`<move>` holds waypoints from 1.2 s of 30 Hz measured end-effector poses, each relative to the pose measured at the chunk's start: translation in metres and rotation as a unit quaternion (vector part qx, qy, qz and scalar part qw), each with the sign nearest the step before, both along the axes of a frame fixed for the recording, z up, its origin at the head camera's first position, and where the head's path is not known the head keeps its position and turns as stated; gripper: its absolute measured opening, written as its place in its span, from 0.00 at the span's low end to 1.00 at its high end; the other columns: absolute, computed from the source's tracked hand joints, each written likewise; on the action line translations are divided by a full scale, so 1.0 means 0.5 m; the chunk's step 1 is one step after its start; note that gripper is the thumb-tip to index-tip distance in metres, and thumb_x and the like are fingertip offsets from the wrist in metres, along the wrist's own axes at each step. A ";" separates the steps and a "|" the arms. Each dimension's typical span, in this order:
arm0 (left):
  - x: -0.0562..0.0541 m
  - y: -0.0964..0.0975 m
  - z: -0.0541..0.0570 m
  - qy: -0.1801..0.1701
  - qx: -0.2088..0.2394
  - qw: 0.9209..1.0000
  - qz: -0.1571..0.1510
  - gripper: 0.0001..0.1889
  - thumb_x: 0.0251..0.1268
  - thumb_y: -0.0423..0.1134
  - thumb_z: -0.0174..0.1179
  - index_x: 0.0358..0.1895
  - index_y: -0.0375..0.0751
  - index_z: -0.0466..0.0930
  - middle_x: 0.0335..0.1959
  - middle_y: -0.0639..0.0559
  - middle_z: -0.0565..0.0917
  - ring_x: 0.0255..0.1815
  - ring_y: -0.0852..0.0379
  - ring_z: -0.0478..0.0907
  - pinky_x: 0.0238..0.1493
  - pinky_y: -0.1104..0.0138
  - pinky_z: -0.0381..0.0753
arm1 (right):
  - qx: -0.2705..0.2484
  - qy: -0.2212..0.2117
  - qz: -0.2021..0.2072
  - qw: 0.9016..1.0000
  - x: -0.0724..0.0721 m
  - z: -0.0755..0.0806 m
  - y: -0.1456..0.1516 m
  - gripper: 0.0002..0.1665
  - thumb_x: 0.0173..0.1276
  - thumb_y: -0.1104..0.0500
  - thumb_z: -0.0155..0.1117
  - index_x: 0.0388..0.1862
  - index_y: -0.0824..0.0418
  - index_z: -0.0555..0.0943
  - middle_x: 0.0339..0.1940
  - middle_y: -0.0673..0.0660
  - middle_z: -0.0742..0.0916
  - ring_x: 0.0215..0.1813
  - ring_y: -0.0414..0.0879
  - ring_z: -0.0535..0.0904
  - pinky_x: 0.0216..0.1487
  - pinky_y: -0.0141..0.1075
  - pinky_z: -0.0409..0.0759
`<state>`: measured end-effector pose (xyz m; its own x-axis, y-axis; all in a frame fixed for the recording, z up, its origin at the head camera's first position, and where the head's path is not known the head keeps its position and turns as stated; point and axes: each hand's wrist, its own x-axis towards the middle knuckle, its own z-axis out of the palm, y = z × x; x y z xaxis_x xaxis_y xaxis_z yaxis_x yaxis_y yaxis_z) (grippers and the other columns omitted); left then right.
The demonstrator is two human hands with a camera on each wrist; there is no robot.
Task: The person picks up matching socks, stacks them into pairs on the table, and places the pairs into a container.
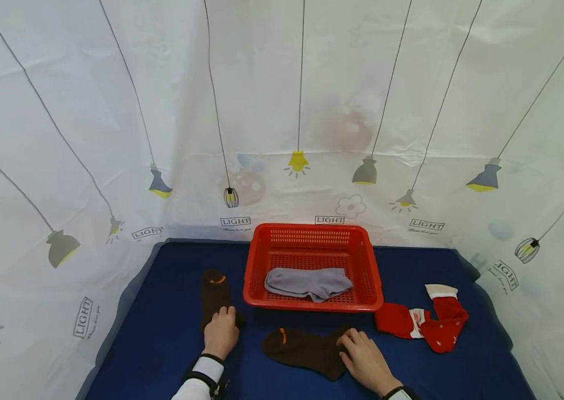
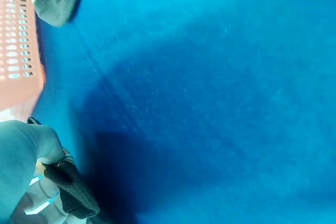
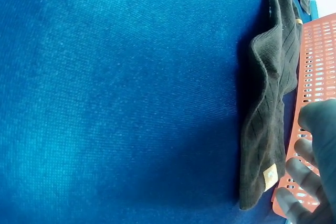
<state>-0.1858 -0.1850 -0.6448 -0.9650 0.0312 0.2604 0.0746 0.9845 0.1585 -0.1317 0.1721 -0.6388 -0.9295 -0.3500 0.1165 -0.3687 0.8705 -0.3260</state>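
Observation:
My left hand [image 1: 221, 333] pinches the lower end of a brown sock [image 1: 214, 286] with an orange mark, lying left of the basket. In the left wrist view, thumb and fingers close on the dark fabric [image 2: 73, 190]. A second brown sock [image 1: 302, 348] lies sideways in front of the basket. Over its right end is my right hand [image 1: 364, 358], fingers loosely bent. The right wrist view has these fingers [image 3: 302, 177] spread beside the sock [image 3: 270, 98], with nothing held between them.
A red plastic basket [image 1: 314, 308] stands at the back middle with grey socks [image 1: 307, 282] inside. Red and white Christmas socks [image 1: 444, 325] lie to its right. Dark blue cloth [image 1: 161, 333] covers the table, and a white printed curtain [image 1: 261, 83] hangs behind.

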 end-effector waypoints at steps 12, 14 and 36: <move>0.034 0.026 0.036 0.035 -0.025 0.999 -0.033 0.18 0.44 0.31 0.75 0.41 0.36 0.80 0.32 0.42 0.81 0.30 0.43 0.81 0.27 0.53 0.81 | 0.007 0.000 -0.010 1.000 -0.006 0.007 0.000 0.11 0.63 0.60 0.77 0.41 0.50 0.83 0.41 0.47 0.81 0.41 0.43 0.76 0.40 0.37 0.75; 0.038 0.029 0.038 0.028 -0.031 0.998 -0.040 0.18 0.45 0.31 0.74 0.41 0.37 0.80 0.32 0.43 0.81 0.29 0.44 0.80 0.26 0.54 0.81 | 0.007 0.003 -0.011 1.000 -0.006 0.008 -0.001 0.11 0.63 0.60 0.77 0.41 0.50 0.83 0.41 0.47 0.81 0.42 0.43 0.76 0.40 0.37 0.75; 0.079 0.095 0.082 0.016 -0.058 0.991 -0.117 0.18 0.45 0.35 0.76 0.39 0.41 0.79 0.31 0.48 0.79 0.27 0.50 0.78 0.26 0.60 0.76 | 0.016 0.021 -0.009 1.000 -0.003 -0.001 0.003 0.11 0.63 0.59 0.77 0.40 0.49 0.83 0.39 0.45 0.81 0.41 0.42 0.76 0.40 0.35 0.75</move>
